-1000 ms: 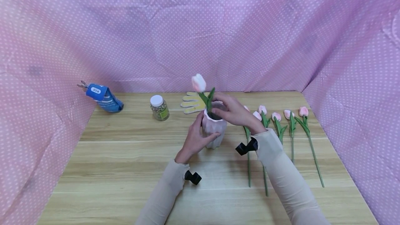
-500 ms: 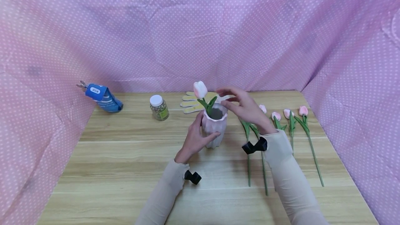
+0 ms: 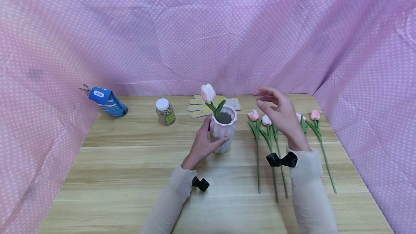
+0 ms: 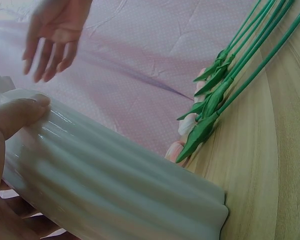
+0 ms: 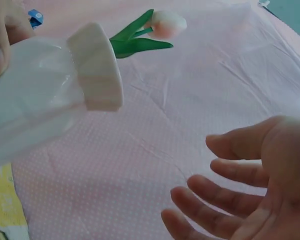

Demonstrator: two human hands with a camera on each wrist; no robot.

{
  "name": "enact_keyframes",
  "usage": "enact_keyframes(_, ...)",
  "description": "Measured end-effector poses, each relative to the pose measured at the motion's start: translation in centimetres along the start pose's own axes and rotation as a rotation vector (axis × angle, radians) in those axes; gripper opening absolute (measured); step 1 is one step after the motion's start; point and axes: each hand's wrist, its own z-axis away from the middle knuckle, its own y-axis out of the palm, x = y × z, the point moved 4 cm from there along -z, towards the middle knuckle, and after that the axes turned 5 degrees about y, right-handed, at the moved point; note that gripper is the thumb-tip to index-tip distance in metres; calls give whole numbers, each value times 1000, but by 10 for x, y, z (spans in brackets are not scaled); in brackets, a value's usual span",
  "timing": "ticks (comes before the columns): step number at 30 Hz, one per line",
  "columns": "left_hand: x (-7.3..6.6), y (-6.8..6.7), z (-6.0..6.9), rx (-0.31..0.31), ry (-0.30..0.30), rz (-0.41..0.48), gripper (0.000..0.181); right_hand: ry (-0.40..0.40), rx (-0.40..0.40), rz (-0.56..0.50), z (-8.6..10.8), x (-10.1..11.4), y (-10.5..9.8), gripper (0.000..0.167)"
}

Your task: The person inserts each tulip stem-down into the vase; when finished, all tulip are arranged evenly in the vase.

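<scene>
A white ribbed vase (image 3: pixel 225 130) stands on the wooden table, gripped around its side by my left hand (image 3: pixel 203 146). One pink and white tulip (image 3: pixel 208 93) leans out of the vase toward the left, its lower stem hidden inside. My right hand (image 3: pixel 282 114) hovers above the loose tulips on the right, fingers loosely bent and holding nothing. Among those, the leftmost tulip (image 3: pixel 253 115) lies with its bloom toward the back; others are partly covered by my right arm. In the left wrist view, my thumb (image 4: pixel 27 112) presses the wall of the vase near its rim.
Behind the vase lies a yellow and white glove (image 3: pixel 199 108). A white-lidded jar (image 3: pixel 166 114) of small pieces stands to its left. Farther left is a blue bag (image 3: pixel 113 105) with a metal clip at its top. Pink dotted cloth (image 3: pixel 208 39) hangs around the table.
My right hand has let go of the tulip in the vase and moved right, over the loose tulips. The tulip's bloom sits slightly lower. My left hand stays on the vase.
</scene>
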Motion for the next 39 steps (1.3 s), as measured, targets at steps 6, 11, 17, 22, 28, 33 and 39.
enact_keyframes(6, 0, 0, -1, -1, -5, 2, 90, 114, -69, -54, 13, -24, -13, 43)
enact_keyframes(11, 1, 0, 0, 3, -12, 0, 90, 176, -87, -93, 22, -46, -18, 45)
enact_keyframes(17, 2, 1, 0, 2, -12, 0, 90, 241, -103, -72, 31, -72, -18, 48)
enact_keyframes(22, 1, 1, 0, 1, -4, -1, 89, 299, -91, -37, 37, -91, -12, 47)
enact_keyframes(28, 2, 1, 1, -2, 2, -2, 89, 371, -42, -29, 44, -110, -2, 50)
enact_keyframes(33, 2, 1, 0, -3, 7, -1, 88, 422, -31, 16, 47, -123, 6, 52)
enact_keyframes(39, 2, 1, 0, -6, 1, 7, 88, 480, 17, 65, 51, -136, 20, 57)
